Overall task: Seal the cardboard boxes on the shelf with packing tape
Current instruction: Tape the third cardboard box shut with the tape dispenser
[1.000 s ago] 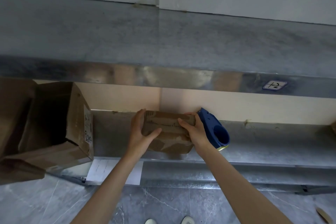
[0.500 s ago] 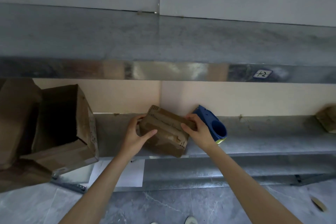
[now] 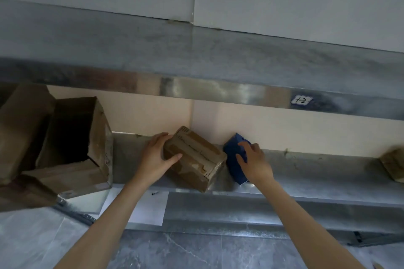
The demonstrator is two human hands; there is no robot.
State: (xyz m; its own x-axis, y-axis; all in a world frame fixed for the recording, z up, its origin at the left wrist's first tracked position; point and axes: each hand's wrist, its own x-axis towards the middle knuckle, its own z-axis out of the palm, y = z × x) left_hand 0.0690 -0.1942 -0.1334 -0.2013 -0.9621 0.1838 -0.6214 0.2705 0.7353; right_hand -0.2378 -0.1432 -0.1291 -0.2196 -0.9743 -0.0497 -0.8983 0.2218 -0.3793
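Blue plastic lies under the spread fingers [image 3: 247,145] of the right hand [image 3: 255,164]: they rest apart on the wedge-shaped tape dispenser [image 3: 231,159], not yet closed. Half a second ago this hand held the small brown cardboard box [image 3: 196,159]. Left hand [image 3: 156,157] alone now clamps that box, which sits turned diagonally on the grey metal shelf [image 3: 306,183]. Judgement: positioning finished, taping next.
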